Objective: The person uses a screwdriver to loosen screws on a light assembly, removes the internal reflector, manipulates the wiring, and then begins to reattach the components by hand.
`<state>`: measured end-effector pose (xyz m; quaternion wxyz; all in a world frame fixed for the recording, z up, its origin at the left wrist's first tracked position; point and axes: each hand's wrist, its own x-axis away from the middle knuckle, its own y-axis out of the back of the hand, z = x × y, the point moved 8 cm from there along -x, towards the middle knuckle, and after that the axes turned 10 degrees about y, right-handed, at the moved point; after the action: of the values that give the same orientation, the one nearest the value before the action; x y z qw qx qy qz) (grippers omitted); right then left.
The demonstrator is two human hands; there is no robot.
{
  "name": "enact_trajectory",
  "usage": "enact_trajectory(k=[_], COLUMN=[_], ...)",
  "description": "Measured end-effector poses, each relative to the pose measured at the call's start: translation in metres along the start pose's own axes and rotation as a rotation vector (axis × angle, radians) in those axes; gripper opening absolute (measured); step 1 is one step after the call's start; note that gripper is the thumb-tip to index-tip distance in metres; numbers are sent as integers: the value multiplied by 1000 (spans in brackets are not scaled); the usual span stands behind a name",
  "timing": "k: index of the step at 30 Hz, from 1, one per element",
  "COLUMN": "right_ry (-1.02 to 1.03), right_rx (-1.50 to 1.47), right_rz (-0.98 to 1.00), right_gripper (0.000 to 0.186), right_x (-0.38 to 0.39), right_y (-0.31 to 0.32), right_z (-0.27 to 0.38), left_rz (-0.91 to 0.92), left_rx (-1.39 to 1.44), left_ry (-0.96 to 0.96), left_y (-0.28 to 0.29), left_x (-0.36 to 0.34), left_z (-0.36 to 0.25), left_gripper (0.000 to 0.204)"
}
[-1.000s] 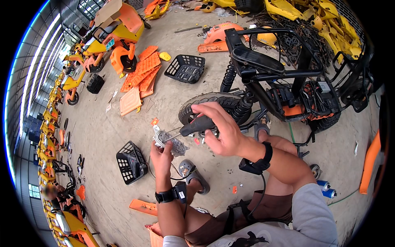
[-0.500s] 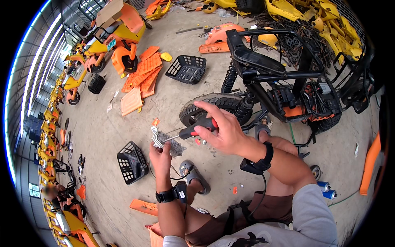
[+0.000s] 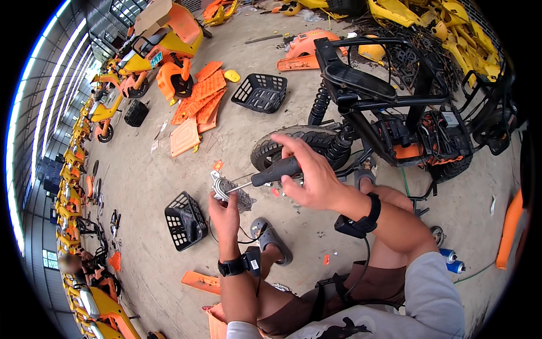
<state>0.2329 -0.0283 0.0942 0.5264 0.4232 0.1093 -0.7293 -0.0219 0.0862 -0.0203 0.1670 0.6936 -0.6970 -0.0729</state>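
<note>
My left hand (image 3: 224, 217) grips a silver, finned round metal part (image 3: 226, 185) from below, thumb and fingers around its near edge. A thin black cable hangs beside it. My right hand (image 3: 317, 183) is closed around the dark handle of a screwdriver (image 3: 276, 171), with the index finger stretched out above it. The screwdriver's shaft points left and down, and its tip is at the metal part by my left thumb. Exactly where the tip sits is hidden.
A stripped black scooter frame (image 3: 361, 101) with its wheel stands at the right. Black baskets (image 3: 186, 220) (image 3: 259, 93) and orange panels (image 3: 200, 101) lie on the floor. Blue spray cans (image 3: 454, 265) are at the lower right. Yellow scooters line the left; a person (image 3: 84, 271) is there.
The screwdriver handle has turned in my right hand: its red part showed before and now the dark side does. My left hand still holds the metal part. The whole view has shifted slightly.
</note>
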Motion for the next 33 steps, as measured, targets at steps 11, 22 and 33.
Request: enact_trajectory(k=[11, 22, 33], right_ry=[-81, -61, -40], right_rx=[60, 54, 61], right_rz=[43, 11, -13], right_gripper=[67, 76, 72], right_x=[2, 6, 7], right_y=[0, 0, 0], right_z=[0, -7, -6], left_rz=[5, 11, 11], left_rx=[25, 25, 33], left_ry=[-5, -10, -26], left_y=[2, 1, 1], left_x=[2, 4, 2], left_z=[-2, -7, -2], left_gripper=[28, 28, 28])
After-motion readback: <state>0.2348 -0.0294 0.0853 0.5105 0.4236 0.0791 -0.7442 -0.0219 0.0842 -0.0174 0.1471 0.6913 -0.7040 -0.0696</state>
